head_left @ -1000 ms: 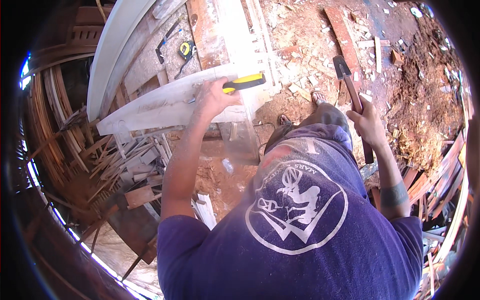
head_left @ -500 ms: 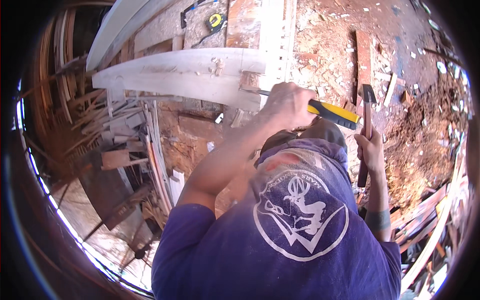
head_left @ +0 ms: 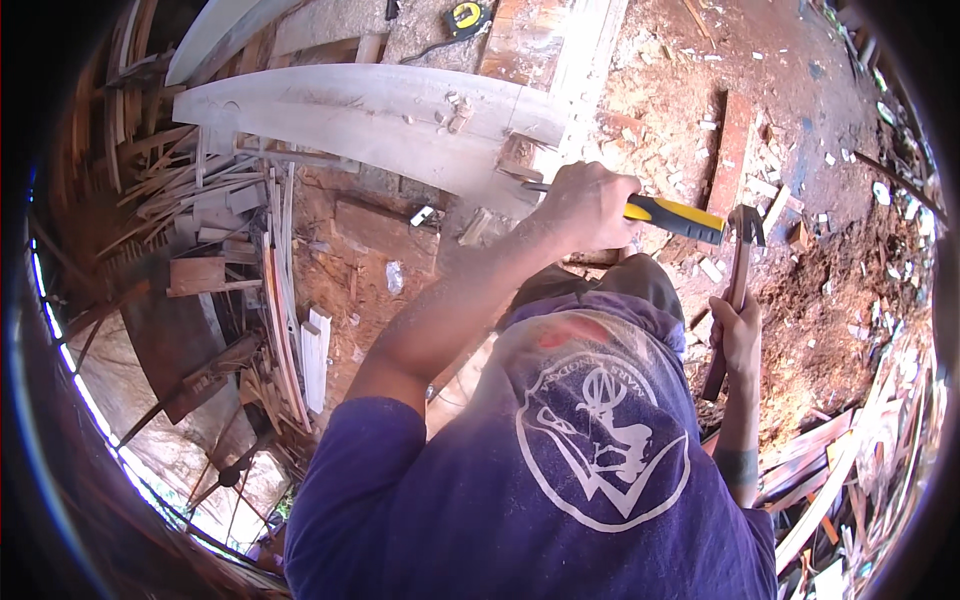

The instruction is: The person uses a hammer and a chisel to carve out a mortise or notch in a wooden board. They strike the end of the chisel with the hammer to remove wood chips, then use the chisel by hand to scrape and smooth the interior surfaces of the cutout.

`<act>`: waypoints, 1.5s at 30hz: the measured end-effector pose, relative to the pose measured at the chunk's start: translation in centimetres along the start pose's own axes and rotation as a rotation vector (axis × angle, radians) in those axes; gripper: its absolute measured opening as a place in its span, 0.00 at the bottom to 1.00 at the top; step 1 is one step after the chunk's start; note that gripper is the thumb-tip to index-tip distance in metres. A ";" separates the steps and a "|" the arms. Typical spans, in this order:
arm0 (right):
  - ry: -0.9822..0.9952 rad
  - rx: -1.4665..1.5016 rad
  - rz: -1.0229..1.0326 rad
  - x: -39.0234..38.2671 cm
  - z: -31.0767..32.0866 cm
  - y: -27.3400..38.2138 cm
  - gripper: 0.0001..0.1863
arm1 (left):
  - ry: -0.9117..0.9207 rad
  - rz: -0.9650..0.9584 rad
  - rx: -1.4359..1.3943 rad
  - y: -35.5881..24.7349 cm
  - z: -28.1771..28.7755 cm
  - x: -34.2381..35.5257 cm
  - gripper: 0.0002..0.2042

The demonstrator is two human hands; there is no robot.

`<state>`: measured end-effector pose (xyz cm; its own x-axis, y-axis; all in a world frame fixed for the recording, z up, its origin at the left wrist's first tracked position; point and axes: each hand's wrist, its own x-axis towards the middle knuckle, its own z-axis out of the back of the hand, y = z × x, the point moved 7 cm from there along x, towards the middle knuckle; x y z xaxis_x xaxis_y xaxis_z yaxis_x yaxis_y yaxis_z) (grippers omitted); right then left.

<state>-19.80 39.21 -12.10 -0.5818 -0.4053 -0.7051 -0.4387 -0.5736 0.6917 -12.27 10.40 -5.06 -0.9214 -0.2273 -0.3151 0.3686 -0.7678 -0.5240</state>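
Note:
My left hand point(head_left: 590, 208) is closed on a chisel with a yellow and black handle point(head_left: 672, 215); its blade points left at a brown notched patch point(head_left: 522, 156) near the right end of a long, pale curved board point(head_left: 370, 110). Whether the tip is touching is unclear. My right hand point(head_left: 736, 334) grips the wooden shaft of a hammer point(head_left: 740, 258), whose dark metal head is raised beside the butt of the chisel handle. Small wood shavings lie on the board.
A yellow tape measure point(head_left: 468, 20) lies behind the board. A second curved board point(head_left: 215, 30) is at the back left. Offcut strips point(head_left: 215, 220) are piled at the left, long strips point(head_left: 835, 480) at the lower right. A reddish plank point(head_left: 725, 150) lies on the debris-strewn floor point(head_left: 805, 120).
My left hand has moved right, bringing the chisel from over the board's middle to its right end, pointing left. The hammer has shifted right and its head now stands beside the chisel handle.

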 end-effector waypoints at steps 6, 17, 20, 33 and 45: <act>-0.006 -0.017 -0.022 -0.1 -0.8 0.2 0.09 | -0.303 -0.151 -0.091 0.0 0.6 -1.7 0.12; 0.001 -0.023 -0.039 -0.6 -1.4 0.7 0.10 | -0.223 -0.223 0.012 0.1 -1.0 -2.5 0.14; -0.044 -0.059 -0.035 -1.0 -0.8 0.9 0.10 | -0.305 -0.243 0.062 0.4 -1.8 -2.5 0.16; -0.194 -0.202 0.378 -5.6 -3.1 4.9 0.07 | -0.559 -0.273 0.006 1.3 0.1 -3.0 0.17; -0.115 -0.228 0.364 -6.0 -4.5 5.9 0.10 | -0.473 -0.178 -0.057 1.3 0.4 -2.7 0.14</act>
<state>-15.81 35.10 -4.49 -0.7487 -0.5353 -0.3910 -0.0361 -0.5560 0.8304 -9.37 9.79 -4.54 -0.9205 -0.3526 0.1685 0.1950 -0.7881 -0.5838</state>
